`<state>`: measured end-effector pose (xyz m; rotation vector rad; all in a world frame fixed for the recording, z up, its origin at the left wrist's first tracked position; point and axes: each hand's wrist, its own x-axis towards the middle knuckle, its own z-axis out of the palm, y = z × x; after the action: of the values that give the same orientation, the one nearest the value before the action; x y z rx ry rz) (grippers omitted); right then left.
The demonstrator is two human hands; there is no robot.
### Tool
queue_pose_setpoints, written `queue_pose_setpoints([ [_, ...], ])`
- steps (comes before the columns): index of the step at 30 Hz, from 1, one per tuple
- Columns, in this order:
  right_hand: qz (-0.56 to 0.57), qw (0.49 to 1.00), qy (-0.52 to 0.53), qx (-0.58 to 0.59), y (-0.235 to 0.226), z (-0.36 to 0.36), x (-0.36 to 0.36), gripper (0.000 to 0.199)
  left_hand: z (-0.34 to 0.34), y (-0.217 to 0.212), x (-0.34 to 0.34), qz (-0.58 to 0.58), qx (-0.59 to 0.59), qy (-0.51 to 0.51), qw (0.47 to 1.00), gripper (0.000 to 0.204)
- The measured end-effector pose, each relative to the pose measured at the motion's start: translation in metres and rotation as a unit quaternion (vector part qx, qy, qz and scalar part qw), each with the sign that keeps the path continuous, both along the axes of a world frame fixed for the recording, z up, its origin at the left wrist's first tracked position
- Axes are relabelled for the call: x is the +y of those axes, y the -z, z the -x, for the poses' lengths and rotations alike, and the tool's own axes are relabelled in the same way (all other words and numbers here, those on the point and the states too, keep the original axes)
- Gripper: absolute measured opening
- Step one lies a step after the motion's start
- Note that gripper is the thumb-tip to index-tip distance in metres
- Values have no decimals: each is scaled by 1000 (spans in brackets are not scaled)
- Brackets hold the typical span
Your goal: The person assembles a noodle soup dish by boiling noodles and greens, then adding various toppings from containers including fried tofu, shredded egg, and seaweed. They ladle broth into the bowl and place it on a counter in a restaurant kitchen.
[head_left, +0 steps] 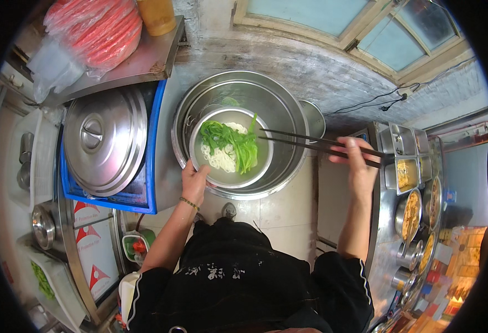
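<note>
My left hand [195, 178] grips the near rim of a metal bowl [258, 166] that holds white noodles [220, 157] and green leafy vegetables [234, 141]. The bowl hangs over a large steel pot [288, 111]. My right hand [356, 161] holds a pair of long dark chopsticks [305, 141]. Their tips point left, reaching the right edge of the greens in the bowl.
A second pot with a steel lid [104, 139] sits to the left on a blue stand [144, 202]. A bag of red items [97, 30] lies on a shelf behind it. Several condiment containers [413, 205] line a counter on the right. A small ladle bowl [313, 119] rests behind the pot.
</note>
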<state>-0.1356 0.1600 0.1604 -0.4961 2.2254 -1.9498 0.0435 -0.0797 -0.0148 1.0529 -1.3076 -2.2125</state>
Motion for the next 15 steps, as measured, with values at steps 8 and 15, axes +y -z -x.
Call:
queue_pose_setpoints([
  [8, -71, 957, -250, 128, -4, -13, -19, 16, -4, 4, 3, 37, -9, -5, 999, 25],
  [15, -3, 1000, 12, -22, 11, 27, -14, 19, -64, -8, -14, 39, -47, -50, 997, 25],
])
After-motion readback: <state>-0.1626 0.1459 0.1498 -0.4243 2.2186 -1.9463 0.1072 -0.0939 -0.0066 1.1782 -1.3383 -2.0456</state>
